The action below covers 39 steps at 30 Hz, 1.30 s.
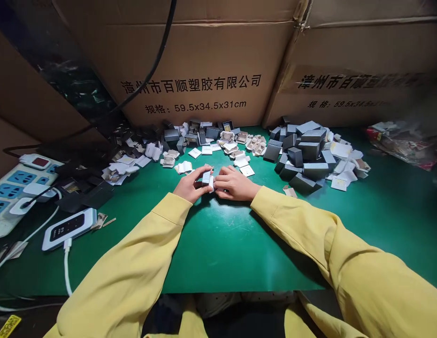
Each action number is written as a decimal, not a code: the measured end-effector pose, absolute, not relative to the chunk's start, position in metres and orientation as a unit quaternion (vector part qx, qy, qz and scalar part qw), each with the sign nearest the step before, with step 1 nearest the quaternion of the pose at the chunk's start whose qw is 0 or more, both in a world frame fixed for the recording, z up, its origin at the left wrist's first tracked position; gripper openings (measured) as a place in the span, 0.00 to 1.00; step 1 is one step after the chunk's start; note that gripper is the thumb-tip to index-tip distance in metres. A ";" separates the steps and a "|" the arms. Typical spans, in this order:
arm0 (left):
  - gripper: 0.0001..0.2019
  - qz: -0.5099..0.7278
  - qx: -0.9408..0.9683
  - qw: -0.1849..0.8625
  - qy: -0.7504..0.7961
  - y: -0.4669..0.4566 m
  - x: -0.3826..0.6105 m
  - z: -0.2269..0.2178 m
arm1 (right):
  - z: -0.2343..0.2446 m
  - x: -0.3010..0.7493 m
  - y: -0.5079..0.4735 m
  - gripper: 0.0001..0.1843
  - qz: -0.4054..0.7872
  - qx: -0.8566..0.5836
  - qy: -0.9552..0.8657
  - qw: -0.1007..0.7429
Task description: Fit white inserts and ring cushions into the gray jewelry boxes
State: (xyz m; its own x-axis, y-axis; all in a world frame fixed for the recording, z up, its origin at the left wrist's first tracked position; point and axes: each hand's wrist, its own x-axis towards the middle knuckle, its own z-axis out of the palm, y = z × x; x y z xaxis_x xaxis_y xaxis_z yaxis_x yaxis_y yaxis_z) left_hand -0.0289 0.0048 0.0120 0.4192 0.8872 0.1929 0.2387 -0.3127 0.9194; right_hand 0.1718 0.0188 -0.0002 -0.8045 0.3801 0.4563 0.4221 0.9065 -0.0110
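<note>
Above the green table, my left hand (192, 184) grips a small grey box (206, 178) between thumb and fingers. My right hand (235, 183) is closed against the box's right side, its fingertips at a white piece (211, 183) there. Whether that piece is a flap or an insert I cannot tell. Just beyond the hands lie small white folded papers (206, 150) and opened cardboard inserts (256, 144). To the right rises a heap of dark grey small boxes (311, 150). Another mixed pile of grey boxes (172, 136) spreads at the back left.
Large cardboard cartons (204, 56) wall off the back of the green table (218, 253). On the left are a power strip (7, 197), a white device (68, 230) with a cable, and a hanging black cable (158, 56). A plastic bag (401, 143) lies far right.
</note>
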 end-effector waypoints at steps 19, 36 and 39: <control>0.28 0.418 0.670 0.469 0.395 0.004 -0.024 0.001 | -0.002 0.170 0.009 0.21 0.172 -0.318 -0.858 0.366; 0.35 0.383 0.667 0.489 0.411 0.006 -0.029 0.005 | 0.009 0.172 0.017 0.12 0.074 -0.246 -0.930 0.262; 0.35 0.387 0.670 0.488 0.404 0.006 -0.029 0.005 | 0.012 0.171 0.015 0.13 0.033 -0.254 -0.936 0.242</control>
